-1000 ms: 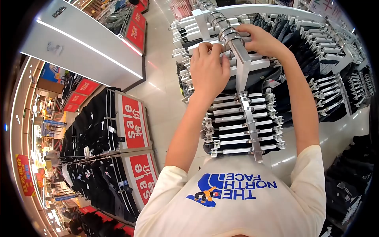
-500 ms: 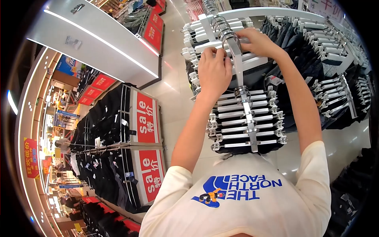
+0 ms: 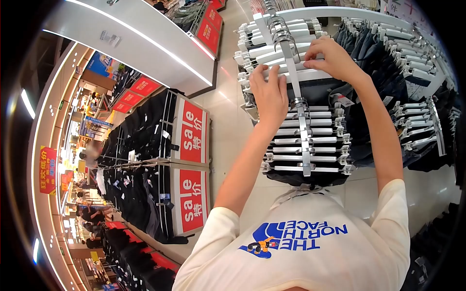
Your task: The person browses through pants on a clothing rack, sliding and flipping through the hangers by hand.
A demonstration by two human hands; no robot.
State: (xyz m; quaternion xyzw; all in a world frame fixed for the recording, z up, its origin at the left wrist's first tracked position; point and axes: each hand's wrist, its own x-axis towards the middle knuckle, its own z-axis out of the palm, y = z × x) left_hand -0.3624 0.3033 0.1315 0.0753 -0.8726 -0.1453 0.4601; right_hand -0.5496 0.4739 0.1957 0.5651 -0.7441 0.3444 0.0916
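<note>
White clip hangers with dark garments hang on a metal rail in front of me. My left hand is left of the rail, its fingers bent but apart at the near hangers, with nothing seen in its grasp. On the right side, my right hand has its thumb and curled fingers round the end of a white hanger. Metal hooks are bunched on the rail just beyond my hands. Nearer to me, a lower row of hangers hangs from a stepped arm.
Racks of dark clothes with red sale signs stand on the left, beside a white pillar. More hangers with dark garments fill the right side. Distant people are at the far left.
The view has shifted, so the racks and signs sit further right. My left hand's fingers have lifted and spread from the hangers. My right hand remains at the hangers beside the rail.
</note>
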